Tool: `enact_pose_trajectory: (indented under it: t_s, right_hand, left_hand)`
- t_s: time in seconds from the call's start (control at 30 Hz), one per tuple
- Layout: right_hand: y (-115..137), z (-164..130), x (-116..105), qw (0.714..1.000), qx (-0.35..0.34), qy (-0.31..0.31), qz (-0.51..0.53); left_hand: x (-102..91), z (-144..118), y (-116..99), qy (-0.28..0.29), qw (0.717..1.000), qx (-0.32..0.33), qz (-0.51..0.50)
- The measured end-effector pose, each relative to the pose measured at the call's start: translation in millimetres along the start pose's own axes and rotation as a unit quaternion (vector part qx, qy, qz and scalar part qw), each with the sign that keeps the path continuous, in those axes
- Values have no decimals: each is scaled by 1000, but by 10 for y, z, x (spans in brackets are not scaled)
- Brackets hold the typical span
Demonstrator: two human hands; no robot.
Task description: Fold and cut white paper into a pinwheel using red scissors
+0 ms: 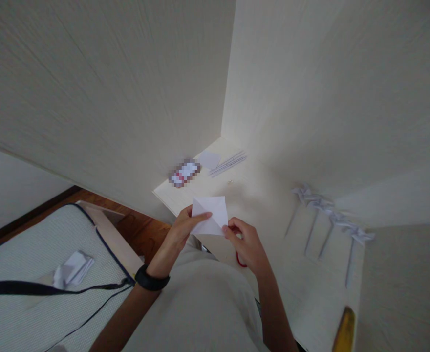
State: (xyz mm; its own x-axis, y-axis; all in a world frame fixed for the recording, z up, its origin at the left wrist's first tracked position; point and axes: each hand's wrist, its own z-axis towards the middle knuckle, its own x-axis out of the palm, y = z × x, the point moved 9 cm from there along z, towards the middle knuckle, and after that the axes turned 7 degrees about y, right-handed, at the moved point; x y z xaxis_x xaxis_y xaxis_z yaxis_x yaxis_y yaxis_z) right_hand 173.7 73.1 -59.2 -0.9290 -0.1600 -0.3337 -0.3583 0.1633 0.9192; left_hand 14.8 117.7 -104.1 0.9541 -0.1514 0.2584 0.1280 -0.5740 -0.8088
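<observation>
Paper: a white sheet is held in the air above the front edge of the pale surface, already folded, with a crease across it and a point hanging down.
Left hand: thumb and fingers are clamped on the left edge of the paper; a black watch sits on this wrist.
Right hand: the fingertips pinch the lower right corner of the paper, so the sheet lies between the two hands, in front of the grip of each.
Done so far: four paper pinwheels on thin sticks lie in a row on the right part of the surface, well apart from the hands; they look finished.
Left to do: I judge the sheet in hand is at an early folding step, since it has no blades and no stick yet.
Supplies: spare sticks and a small white sheet lie at the far end of the surface.
Other things: something red shows just below the right hand; I cannot tell what it is. Crumpled paper lies on the cushion at the left.
</observation>
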Motion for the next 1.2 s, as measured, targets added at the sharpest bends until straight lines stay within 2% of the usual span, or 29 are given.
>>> enact_pose_trajectory:
  t_s: [0.2, 0.43, 0.97, 1.2]
  right_hand:
    - [57, -7, -26, 1000, -9, -9, 7]
    - [216, 39, -91, 996, -12, -57, 71]
    - [207, -51, -169, 948, -6, -83, 306]
    - [271, -86, -185, 933, -18, -86, 348]
  left_hand:
    - [17, -32, -66, -3, 999, 26, 41]
    - [236, -178, -193, 61, 995, 36, 67]
    - [404, -580, -424, 176, 984, 35, -13]
    - [373, -651, -481, 185, 981, 43, -44]
